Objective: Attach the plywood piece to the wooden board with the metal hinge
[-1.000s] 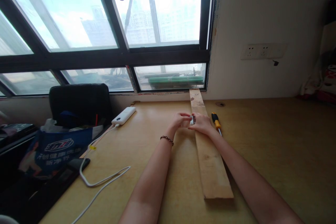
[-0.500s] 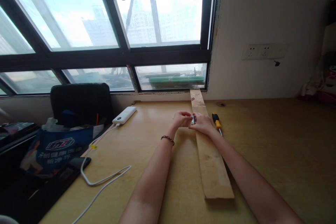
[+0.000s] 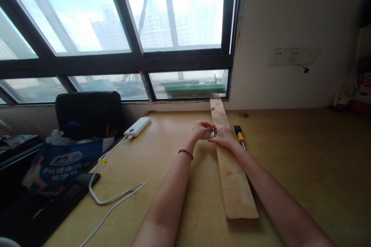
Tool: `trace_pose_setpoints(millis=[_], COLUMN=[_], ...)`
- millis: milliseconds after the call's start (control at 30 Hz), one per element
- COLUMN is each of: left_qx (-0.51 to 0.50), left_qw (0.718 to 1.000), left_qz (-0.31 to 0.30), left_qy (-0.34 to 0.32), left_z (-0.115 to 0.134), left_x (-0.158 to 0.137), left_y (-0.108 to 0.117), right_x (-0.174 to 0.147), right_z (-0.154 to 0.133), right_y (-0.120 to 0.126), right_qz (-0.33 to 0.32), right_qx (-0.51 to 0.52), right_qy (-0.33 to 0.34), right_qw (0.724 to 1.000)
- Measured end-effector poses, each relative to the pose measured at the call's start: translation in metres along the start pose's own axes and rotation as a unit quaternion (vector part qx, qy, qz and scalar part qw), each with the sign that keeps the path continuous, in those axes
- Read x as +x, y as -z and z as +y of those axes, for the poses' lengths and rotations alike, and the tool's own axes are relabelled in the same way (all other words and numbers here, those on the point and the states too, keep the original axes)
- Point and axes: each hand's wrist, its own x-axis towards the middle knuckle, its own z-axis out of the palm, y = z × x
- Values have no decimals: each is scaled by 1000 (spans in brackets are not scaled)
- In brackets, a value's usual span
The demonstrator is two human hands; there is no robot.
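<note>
A small silver metal piece (image 3: pixel 213 132) is held over the wooden plank (image 3: pixel 233 177), too small to make out its exact kind. My right hand (image 3: pixel 224 136) rests on the plank, its fingers closed around the metal piece. From the left, my left hand (image 3: pixel 202 130) reaches in with thumb and fingers pinched at the edge of that piece; its fingertips are partly hidden. Just right of the plank lies a screwdriver (image 3: pixel 239 134) with a black and yellow handle, its shaft partly behind my right forearm.
On the wooden table (image 3: pixel 165 170), a white power bank (image 3: pixel 138 126) with a white cable (image 3: pixel 116 201) lies to the left. Beyond the left edge are a black chair (image 3: pixel 89 114) and a blue bag (image 3: pixel 62 166). The window (image 3: pixel 185 61) and wall (image 3: pixel 290 85) bound the far side.
Almost nothing differs. My left hand has shifted very slightly at the metal piece; my right hand, the plank and the screwdriver stay put.
</note>
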Motion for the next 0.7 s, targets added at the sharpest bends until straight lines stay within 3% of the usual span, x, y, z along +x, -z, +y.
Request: trace_pose_setpoints(millis=[700], left_qx=[-9], left_qw=[998], left_qz=[61], left_qy=[10], left_z=[-11], left_x=[2], left_y=[0], right_x=[-1], right_z=[-3], right_y=[3], right_qz=[-4], right_qx=[0], right_qy=[-7], right_qw=[1000])
